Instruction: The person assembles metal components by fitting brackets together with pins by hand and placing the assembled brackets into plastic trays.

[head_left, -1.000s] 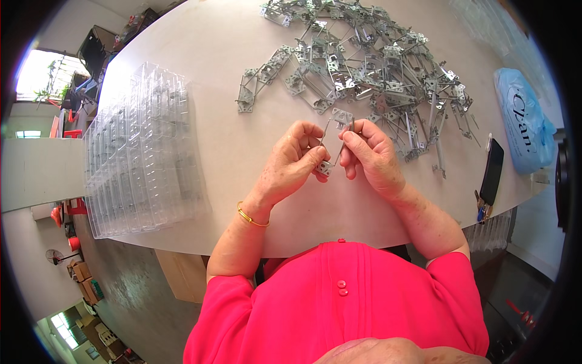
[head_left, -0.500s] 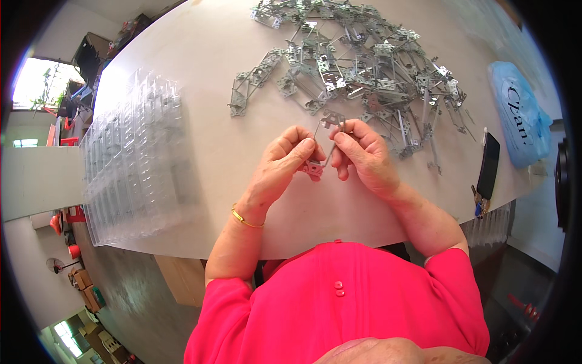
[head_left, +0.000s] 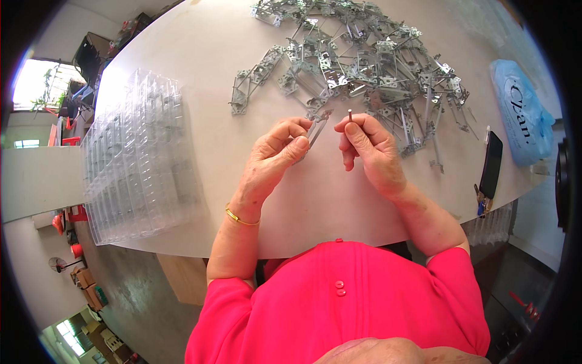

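Observation:
Between the thumb and fingers of my left hand [head_left: 280, 145] is a metal bracket [head_left: 317, 129], a thin silvery frame that tilts up and to the right. Part of it is hidden behind the fingers. My right hand [head_left: 368, 145] pinches a slim metal pin [head_left: 350, 115] with a small round head, which points upward apart from the bracket. Just beyond both hands spreads a tangled heap of similar metal brackets [head_left: 333, 67], with loose rods among them.
A stack of clear plastic trays [head_left: 136, 164] stands at the table's left. On the right lie a black phone [head_left: 491, 164], keys [head_left: 482, 203] and a blue plastic bag [head_left: 518, 115]. The pale table [head_left: 212, 36] has a curved-looking front edge close to my body.
My hands have moved apart. The pin now stands in my right hand, away from the bracket. In my left hand the bracket has turned and looks narrower.

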Tool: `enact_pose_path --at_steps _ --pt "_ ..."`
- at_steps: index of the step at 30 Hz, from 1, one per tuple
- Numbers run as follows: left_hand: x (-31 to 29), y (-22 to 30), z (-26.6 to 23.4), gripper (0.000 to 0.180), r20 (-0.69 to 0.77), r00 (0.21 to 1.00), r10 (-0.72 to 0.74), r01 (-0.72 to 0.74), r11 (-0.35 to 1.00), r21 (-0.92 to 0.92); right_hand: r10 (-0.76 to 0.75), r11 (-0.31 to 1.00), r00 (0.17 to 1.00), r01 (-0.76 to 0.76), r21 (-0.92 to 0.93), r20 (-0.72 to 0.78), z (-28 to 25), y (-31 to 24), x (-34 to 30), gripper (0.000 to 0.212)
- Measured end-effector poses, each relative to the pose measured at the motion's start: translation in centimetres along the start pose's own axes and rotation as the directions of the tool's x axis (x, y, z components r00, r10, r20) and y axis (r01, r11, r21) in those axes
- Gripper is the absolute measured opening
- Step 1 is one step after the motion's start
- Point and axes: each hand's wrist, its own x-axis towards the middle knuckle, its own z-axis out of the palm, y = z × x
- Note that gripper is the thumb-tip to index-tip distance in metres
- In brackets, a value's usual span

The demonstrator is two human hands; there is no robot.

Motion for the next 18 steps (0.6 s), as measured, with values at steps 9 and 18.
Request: enact_pose_path --at_steps 9,18 --pt "0.0 0.2 0.6 0.017 0.044 0.984 -0.175 0.18 0.96 -0.212 0.058 0.998 0.996 -0.057 -0.026 0.063 0.7 -1.5 -0.8 0.029" --pt "0.0 0.3 0.4 0.023 0.063 0.978 -0.2 0.208 0.962 -0.178 0.072 0.997 0.993 -0.071 -0.013 0.091 0.8 -2.1 -0.6 0.046"
